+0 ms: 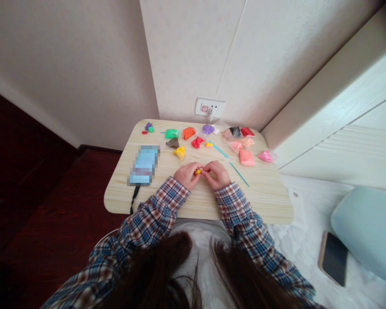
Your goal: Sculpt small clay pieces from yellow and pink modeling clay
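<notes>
Between my two hands, just above the wooden table [199,204], is a small piece of yellow modelling clay [198,171]. The thumb and fingers of my left hand [188,175] pinch it from the left. My right hand [217,175] is closed at its right side, fingertips pressed against it; the fingers partly cover the piece. Beyond my left hand lies a bag of yellow clay [180,152]. A small yellow-and-orange clay piece [209,145] rests farther back. Two teal sticks lie nearby, one a thin modelling tool [239,174] right of my right hand, the other a wider tool [220,149].
Bags of green [173,134], orange [189,132], purple [208,128] and pink clay [246,157] line the table's back. Small shaped clay pieces [149,127] sit back left. A pixelated phone-like screen [144,164] with a black strap lies left. A wall socket [210,107] is behind.
</notes>
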A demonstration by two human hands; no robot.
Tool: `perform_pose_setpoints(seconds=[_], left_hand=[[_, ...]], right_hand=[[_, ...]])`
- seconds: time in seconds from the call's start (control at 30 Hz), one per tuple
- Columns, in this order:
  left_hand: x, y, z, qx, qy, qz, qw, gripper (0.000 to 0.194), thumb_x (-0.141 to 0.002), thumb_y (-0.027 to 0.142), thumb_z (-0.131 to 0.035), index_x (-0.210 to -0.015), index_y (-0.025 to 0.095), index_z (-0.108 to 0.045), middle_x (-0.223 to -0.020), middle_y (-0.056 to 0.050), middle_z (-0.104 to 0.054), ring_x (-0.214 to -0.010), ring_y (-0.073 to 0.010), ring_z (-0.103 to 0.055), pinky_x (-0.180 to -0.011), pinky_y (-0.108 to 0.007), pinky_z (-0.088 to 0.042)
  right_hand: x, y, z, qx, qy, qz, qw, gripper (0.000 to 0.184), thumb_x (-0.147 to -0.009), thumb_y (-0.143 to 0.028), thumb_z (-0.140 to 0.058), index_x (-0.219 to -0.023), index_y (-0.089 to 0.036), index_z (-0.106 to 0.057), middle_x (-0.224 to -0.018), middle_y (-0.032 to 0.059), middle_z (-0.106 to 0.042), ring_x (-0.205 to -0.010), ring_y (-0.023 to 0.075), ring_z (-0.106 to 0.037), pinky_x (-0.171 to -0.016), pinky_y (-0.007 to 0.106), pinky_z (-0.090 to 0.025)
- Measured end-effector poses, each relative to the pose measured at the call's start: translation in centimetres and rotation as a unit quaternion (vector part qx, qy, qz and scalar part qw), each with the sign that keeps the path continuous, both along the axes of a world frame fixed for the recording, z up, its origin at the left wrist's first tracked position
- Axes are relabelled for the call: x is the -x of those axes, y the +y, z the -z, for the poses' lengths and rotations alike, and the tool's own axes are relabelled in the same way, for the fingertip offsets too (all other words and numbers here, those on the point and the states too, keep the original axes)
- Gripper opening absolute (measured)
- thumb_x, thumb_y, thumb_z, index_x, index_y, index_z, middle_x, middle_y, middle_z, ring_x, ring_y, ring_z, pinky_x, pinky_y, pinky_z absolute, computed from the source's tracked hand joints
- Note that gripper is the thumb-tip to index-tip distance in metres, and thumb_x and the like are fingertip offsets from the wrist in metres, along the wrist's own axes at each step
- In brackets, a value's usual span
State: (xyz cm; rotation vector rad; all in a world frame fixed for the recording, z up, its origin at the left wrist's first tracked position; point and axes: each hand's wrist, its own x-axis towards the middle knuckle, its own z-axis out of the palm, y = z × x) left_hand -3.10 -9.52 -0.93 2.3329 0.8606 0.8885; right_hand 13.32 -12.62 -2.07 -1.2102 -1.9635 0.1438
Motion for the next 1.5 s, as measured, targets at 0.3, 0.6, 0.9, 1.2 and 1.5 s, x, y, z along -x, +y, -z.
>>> perform_pose_setpoints(seconds=[0.3, 0.6, 0.9, 1.2, 1.5], left_hand=[[0.06, -0.16, -0.25, -0.009, 0.014, -0.005, 1.0, 0.021, -0.088, 0.03, -0.05, -0.096, 0.012, -0.056, -0.088, -0.004, -0.059, -0.079, -0.0146, -0.058, -0.072, -0.033, -0.05], [0.05, -0.06, 0.08, -0.001, 0.016, 0.001, 1.0, 0.024, -0.088, 0.03, -0.05, -0.104, 0.012, -0.054, -0.093, -0.005, -0.06, -0.078, -0.0148, -0.059, -0.072, -0.034, -0.051], [-0.01, -0.12, -0.1, 0.0, 0.021, -0.001, 1.0, 0.023, -0.088, 0.03, -0.05, -0.102, 0.012, -0.055, -0.093, -0.006, -0.06, -0.08, -0.0152, -0.059, -0.074, -0.034, -0.05], [0.0, -0.11, -0.1, -0.009, 0.019, -0.003, 1.0, 0.022, -0.088, 0.03, -0.05, -0.099, 0.012, -0.056, -0.092, -0.005, -0.06, -0.079, -0.0146, -0.059, -0.073, -0.034, -0.05], [0.07, -0.14, -0.11, -0.024, 0.027, -0.011, 0.999, 0.02, -0.088, 0.03, -0.05, -0.094, 0.012, -0.056, -0.086, -0.004, -0.059, -0.076, -0.014, -0.058, -0.071, -0.032, -0.05]], right_hand=[[0.07, 0.04, -0.24, -0.005, 0.015, -0.008, 1.0, 0.03, -0.092, -0.039, -0.046, -0.075, -0.015, -0.052, -0.071, -0.0008, -0.05, -0.067, 0.0132, -0.051, -0.065, 0.029, -0.044], [0.1, 0.15, -0.18, 0.003, 0.014, -0.035, 0.999, 0.03, -0.092, -0.04, -0.046, -0.076, -0.015, -0.053, -0.072, -0.0004, -0.051, -0.067, 0.0131, -0.051, -0.064, 0.029, -0.044], [0.16, 0.1, -0.29, -0.007, 0.013, -0.024, 1.0, 0.03, -0.092, -0.04, -0.047, -0.075, -0.015, -0.052, -0.071, -0.0008, -0.05, -0.067, 0.0131, -0.051, -0.064, 0.029, -0.044], [0.2, -0.07, -0.37, -0.017, 0.017, -0.012, 1.0, 0.03, -0.092, -0.038, -0.047, -0.075, -0.015, -0.053, -0.07, -0.0009, -0.05, -0.067, 0.0128, -0.051, -0.064, 0.028, -0.044], [0.22, -0.09, -0.51, -0.033, 0.023, -0.012, 0.999, 0.028, -0.092, -0.036, -0.047, -0.075, -0.015, -0.052, -0.07, -0.0013, -0.05, -0.066, 0.0125, -0.051, -0.063, 0.028, -0.044]])
